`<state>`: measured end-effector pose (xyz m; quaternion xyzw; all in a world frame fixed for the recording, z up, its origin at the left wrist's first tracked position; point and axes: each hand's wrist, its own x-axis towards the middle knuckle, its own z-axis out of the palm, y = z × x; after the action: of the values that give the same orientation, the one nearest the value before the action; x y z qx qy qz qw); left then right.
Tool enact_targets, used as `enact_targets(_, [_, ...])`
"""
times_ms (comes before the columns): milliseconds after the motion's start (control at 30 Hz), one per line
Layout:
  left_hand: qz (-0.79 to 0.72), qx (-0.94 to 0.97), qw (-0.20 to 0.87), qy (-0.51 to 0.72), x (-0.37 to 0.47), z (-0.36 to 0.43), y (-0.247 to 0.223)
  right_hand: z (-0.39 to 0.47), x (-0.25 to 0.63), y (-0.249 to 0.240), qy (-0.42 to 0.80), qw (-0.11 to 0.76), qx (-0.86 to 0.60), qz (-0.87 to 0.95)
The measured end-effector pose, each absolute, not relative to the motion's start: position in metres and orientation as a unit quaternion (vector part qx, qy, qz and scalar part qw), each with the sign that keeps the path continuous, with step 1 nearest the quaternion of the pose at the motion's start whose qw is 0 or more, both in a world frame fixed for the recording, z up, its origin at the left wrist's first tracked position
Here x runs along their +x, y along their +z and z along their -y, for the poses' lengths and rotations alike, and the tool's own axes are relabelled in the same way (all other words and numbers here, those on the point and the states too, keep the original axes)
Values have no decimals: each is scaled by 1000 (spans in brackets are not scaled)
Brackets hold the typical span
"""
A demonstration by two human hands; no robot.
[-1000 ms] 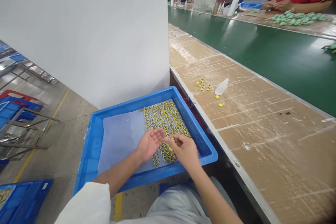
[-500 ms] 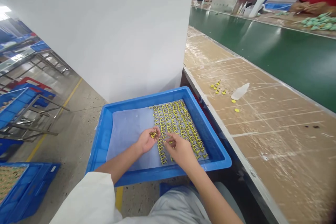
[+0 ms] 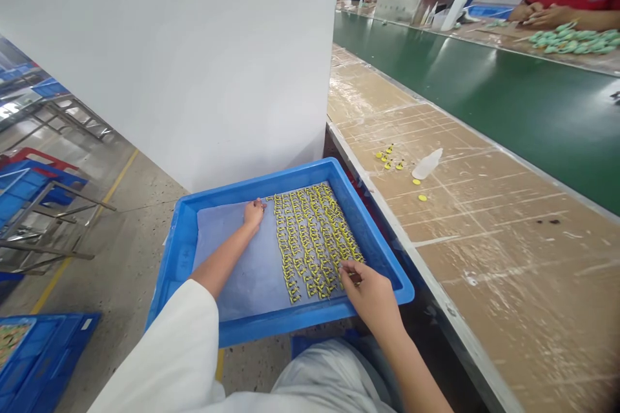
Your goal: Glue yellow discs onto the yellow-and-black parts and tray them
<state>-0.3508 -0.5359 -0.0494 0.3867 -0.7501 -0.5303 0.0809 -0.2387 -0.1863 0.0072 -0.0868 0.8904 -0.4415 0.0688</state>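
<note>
A blue plastic tray (image 3: 167,258) holds rows of small yellow pieces (image 3: 310,232) with dark tips, standing on a pale sheet (image 3: 232,251). My left hand (image 3: 254,213) is over the far part of the sheet, beside the end of the leftmost row. Its fingers are curled closed, with small yellow pieces partly showing at the fingertips. Low on the right side of the tray, my right hand (image 3: 371,293) reaches over the near ends of the rows. Thumb and index finger are pinched together there; whatever lies between them is too small to make out.
A white squeeze bottle (image 3: 427,164), loose yellow discs (image 3: 422,198) and several yellow pieces (image 3: 389,158) lie on the brown worktop (image 3: 484,258). Beyond runs a green belt (image 3: 460,71). Across it, a person in red (image 3: 557,6) handles mint-green items (image 3: 574,39). A white panel (image 3: 194,64) stands behind the tray.
My left hand has moved from mid-tray to the far end of the leftmost row. My right hand has shifted right and nearer, away from the left hand. The view has turned slightly right.
</note>
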Motion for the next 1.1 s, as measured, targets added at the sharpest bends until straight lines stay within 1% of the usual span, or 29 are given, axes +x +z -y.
enact_targets(233, [848,342,101,-393,-343,551,-52,184,-238,12,-447,81,-80,-887])
enact_targets(433, [903,279,108,-308,-314,565,-40,183,-238,11,-431,86,-82,-895])
enact_targets(567, [934,229,92,-258,-304,558,-39,185,-237,11,-406,88,-80,-906])
enact_targets(800, [954,212,75,-199,-319,539,-51,186,-236,13,-382,76,-95,-916])
enact_targets(1100, [962,211,83,-155,-333,542,-50,186,-236,11,-367,66,-100,-923])
